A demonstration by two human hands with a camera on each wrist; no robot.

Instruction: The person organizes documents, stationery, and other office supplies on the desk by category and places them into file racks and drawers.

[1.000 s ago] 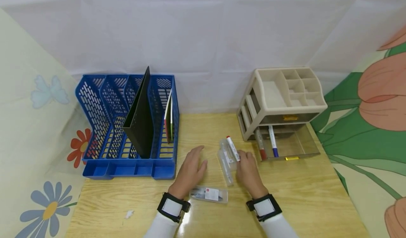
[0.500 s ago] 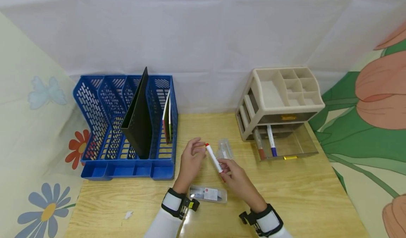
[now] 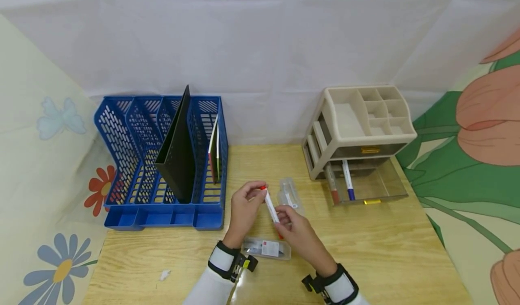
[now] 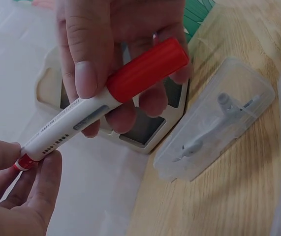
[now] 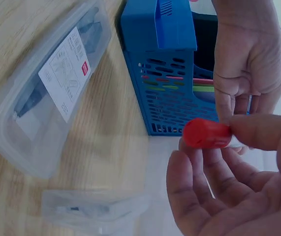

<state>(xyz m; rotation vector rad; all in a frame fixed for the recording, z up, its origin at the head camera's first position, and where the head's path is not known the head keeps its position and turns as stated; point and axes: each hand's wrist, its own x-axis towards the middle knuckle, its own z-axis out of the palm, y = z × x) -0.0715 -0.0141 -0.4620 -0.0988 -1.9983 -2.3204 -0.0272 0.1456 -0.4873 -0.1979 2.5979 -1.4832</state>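
Observation:
A white marker (image 3: 271,208) with a red cap (image 4: 147,69) is held between both hands above the table. My left hand (image 3: 243,210) pinches its small red tail end. My right hand (image 3: 299,233) grips the barrel near the cap, which juts out below the fingers. In the right wrist view, the cap's end faces the camera beside the thumb. Beneath the hands lies a clear plastic case (image 3: 266,248) with a white label and something dark inside. Another clear case (image 4: 214,123), holding a grey compass-like tool, lies just beyond the right hand.
A blue file rack (image 3: 164,214) with a black folder (image 3: 178,169) and thin booklets (image 3: 215,154) stands left. At right is a beige drawer organizer (image 3: 345,115); its lower drawer (image 3: 386,183) is pulled out, with two markers inside. A white scrap (image 3: 164,275) lies front left.
My right hand has lifted the marker off the clear case and carried it left. My left hand has risen to meet it and now pinches its tail end.

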